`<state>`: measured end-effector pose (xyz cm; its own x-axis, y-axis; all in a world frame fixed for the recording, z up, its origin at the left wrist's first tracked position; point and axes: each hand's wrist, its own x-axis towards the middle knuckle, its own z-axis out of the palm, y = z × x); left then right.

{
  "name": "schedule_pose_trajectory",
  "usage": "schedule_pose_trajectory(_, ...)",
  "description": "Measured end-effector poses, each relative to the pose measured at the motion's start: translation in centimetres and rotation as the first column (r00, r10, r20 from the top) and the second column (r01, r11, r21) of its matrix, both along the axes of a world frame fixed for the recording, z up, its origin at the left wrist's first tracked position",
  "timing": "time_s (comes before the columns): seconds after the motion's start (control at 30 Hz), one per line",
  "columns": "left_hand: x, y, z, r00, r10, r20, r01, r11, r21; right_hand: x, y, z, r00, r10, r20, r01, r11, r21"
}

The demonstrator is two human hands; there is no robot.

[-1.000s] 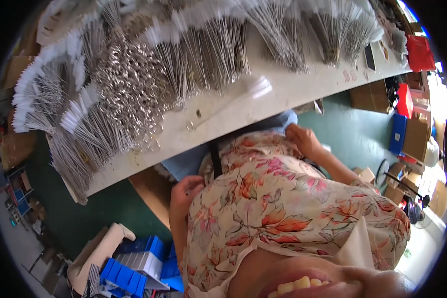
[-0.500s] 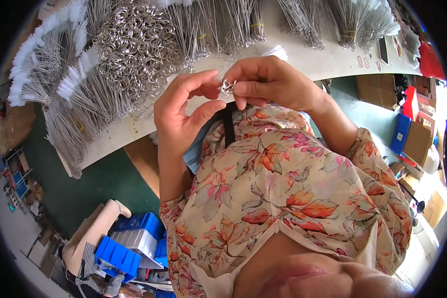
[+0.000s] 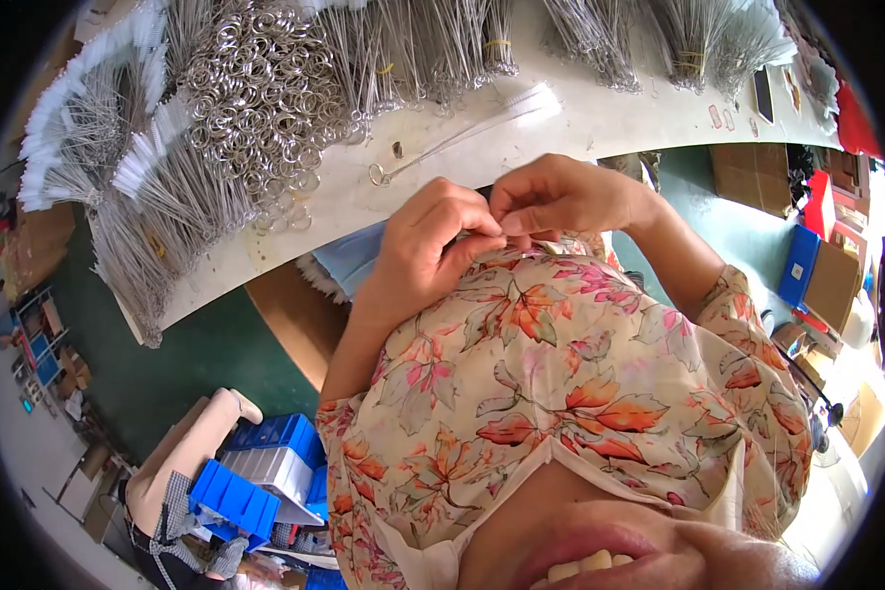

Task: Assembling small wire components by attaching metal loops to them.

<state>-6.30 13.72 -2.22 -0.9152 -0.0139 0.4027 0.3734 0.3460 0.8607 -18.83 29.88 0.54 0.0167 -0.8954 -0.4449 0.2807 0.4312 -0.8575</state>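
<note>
My left hand (image 3: 431, 246) and my right hand (image 3: 560, 197) meet fingertip to fingertip just above my floral shirt (image 3: 580, 374), at the near edge of the white table (image 3: 600, 123). Both pinch at the same spot; the small metal ring between them is almost wholly hidden by the fingers. On the table just beyond the hands lies a single long wire brush (image 3: 462, 133) with a ring at its left end. A heap of loose metal rings (image 3: 265, 88) sits further left.
Bundles of wire brushes with white bristles (image 3: 138, 187) cover the table's left and far side. A blue cloth (image 3: 349, 261) lies under the table edge. Blue bins (image 3: 256, 482) stand on the green floor at lower left, with cardboard boxes (image 3: 831, 285) at the right.
My hands rose from my lap to the table edge holding a small ring, then drew back toward my chest with the fingers closed tighter over it.
</note>
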Motion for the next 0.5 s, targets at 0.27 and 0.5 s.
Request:
schedule_pose_trajectory(0.27,-0.9,0.1,-0.1,0.998,0.03,-0.059,-0.041,0.979,-0.201,-0.2,2.3,-0.2,0.972,-0.23,0.047,0.225,0.97,0.088)
schedule_pose_trajectory(0.5,2.4,-3.9,-4.2,0.642,0.679,0.356,-0.634,0.731,-0.252,-3.2,6.2,-3.1,-0.185,0.481,-0.857,0.351,0.847,0.4)
